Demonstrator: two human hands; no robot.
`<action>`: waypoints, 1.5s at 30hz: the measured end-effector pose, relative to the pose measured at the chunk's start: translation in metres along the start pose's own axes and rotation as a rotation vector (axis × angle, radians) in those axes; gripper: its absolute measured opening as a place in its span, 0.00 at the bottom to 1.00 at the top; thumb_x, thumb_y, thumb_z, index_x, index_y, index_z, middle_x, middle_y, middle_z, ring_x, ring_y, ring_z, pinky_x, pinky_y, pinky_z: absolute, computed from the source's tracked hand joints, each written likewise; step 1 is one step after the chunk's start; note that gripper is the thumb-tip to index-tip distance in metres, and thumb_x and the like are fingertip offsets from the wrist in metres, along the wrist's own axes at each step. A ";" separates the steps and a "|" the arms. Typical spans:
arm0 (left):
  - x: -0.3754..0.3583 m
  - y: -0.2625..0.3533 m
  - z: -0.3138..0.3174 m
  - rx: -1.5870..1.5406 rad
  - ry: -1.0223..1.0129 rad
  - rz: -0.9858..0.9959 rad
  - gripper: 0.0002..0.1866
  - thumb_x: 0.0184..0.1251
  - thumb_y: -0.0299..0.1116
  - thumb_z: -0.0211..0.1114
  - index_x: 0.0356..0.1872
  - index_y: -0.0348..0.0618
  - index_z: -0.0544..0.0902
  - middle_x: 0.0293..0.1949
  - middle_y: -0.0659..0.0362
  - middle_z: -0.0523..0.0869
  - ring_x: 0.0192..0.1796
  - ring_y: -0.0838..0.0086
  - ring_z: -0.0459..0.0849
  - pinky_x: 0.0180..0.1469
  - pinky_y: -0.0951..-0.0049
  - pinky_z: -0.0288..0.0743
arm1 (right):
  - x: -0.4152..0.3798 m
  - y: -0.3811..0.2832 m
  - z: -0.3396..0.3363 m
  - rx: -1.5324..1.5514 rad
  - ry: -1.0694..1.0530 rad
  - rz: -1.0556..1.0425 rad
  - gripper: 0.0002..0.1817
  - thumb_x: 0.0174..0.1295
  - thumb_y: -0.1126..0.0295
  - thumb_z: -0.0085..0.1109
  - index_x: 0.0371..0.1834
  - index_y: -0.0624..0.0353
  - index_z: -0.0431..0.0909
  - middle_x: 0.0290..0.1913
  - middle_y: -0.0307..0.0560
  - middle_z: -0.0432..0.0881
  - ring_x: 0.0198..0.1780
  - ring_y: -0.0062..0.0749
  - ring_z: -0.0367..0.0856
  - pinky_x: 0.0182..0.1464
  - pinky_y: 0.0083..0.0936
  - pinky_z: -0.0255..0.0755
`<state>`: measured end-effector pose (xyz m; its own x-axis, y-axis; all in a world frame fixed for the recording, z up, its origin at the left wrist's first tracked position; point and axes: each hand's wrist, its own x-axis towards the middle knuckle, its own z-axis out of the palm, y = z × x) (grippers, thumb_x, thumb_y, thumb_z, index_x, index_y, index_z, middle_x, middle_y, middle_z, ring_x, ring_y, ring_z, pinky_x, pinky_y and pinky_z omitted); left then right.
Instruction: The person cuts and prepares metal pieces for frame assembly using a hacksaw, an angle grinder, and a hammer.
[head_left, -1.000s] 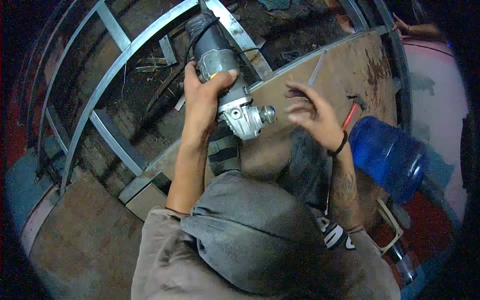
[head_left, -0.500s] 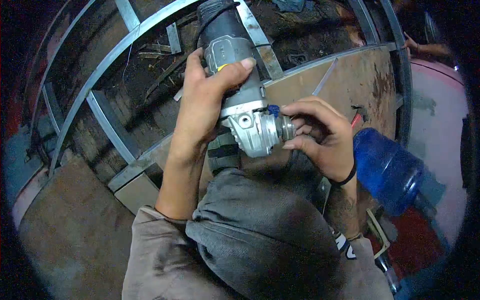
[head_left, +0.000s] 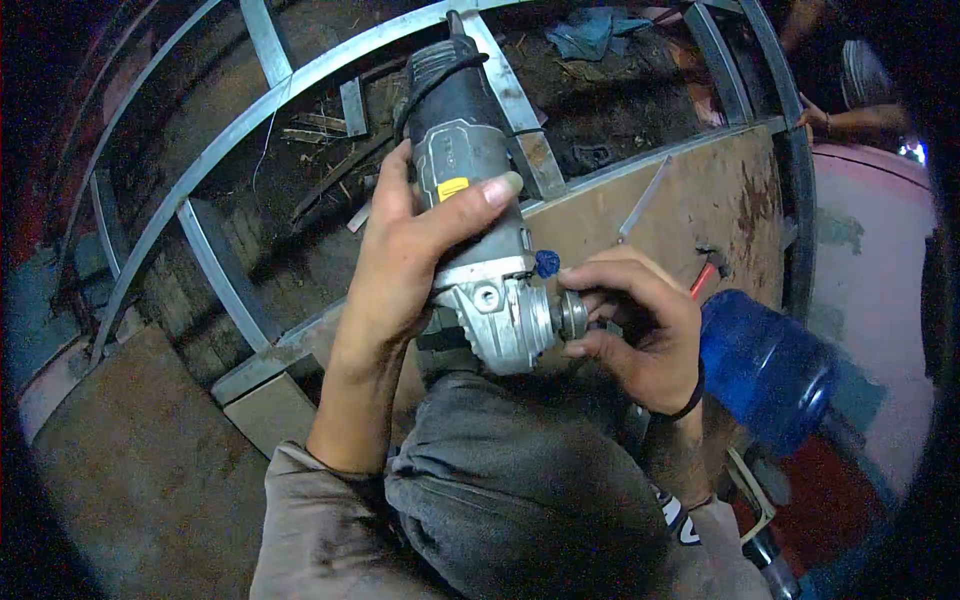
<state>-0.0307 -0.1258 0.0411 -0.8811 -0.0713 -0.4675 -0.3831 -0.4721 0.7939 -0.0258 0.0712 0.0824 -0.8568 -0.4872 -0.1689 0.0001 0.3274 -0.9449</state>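
An angle grinder [head_left: 465, 150] with a grey and black body lies lengthwise in front of me, its silver gear head [head_left: 495, 325] toward me. My left hand [head_left: 400, 245] is wrapped round the grey body, thumb across the top by a yellow label. On the right side of the gear head, a round metal flange [head_left: 573, 316] sits at the spindle. Thumb and fingers of my right hand [head_left: 650, 325] close on this flange from the right. No disc shows on the grinder. A dark blue knob [head_left: 546, 263] sticks out beside the head.
Curved metal framing [head_left: 275, 95] with crossbars spans the far side, over dark debris. A brown board [head_left: 745, 185] carries a red-handled hammer [head_left: 705, 278]. A blue water jug [head_left: 765, 365] lies at right. Another person's hand [head_left: 815, 115] touches the frame at upper right.
The grinder and both hands sit lower in view. More of the grinder's rear end and of the other person shows. My right fingers stay on the flange.
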 end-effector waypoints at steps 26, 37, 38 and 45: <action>0.001 -0.046 -0.014 -0.291 0.042 -0.384 0.11 0.59 0.38 0.58 0.35 0.40 0.78 0.28 0.58 0.82 0.28 0.73 0.81 0.34 0.72 0.76 | 0.003 0.032 0.011 0.239 -0.092 0.140 0.15 0.53 0.75 0.58 0.46 0.60 0.75 0.25 0.39 0.72 0.24 0.17 0.74 0.24 0.15 0.69; -0.016 -0.078 -0.011 -0.598 -0.008 -0.657 0.15 0.60 0.43 0.54 0.37 0.41 0.78 0.34 0.57 0.84 0.36 0.68 0.83 0.45 0.66 0.76 | 0.007 0.048 0.015 0.246 -0.124 0.130 0.19 0.57 0.58 0.57 0.44 0.61 0.73 0.28 0.36 0.73 0.29 0.18 0.71 0.31 0.19 0.67; -0.016 -0.079 -0.010 -0.578 0.000 -0.627 0.15 0.60 0.43 0.54 0.37 0.41 0.78 0.34 0.57 0.84 0.37 0.68 0.83 0.45 0.66 0.76 | 0.006 0.053 0.017 0.235 -0.096 0.066 0.20 0.58 0.56 0.57 0.44 0.61 0.73 0.29 0.35 0.73 0.29 0.16 0.70 0.31 0.18 0.66; -0.014 -0.076 -0.006 -0.577 0.000 -0.563 0.16 0.61 0.43 0.52 0.38 0.40 0.77 0.35 0.55 0.83 0.39 0.65 0.83 0.47 0.64 0.76 | 0.006 0.057 0.017 0.395 -0.067 0.102 0.16 0.64 0.62 0.51 0.49 0.60 0.72 0.30 0.33 0.73 0.25 0.11 0.71 0.27 0.10 0.67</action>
<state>0.0123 -0.0939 -0.0145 -0.5981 0.3124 -0.7380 -0.5660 -0.8166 0.1131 -0.0219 0.0734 0.0227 -0.8066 -0.5244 -0.2727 0.2923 0.0471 -0.9552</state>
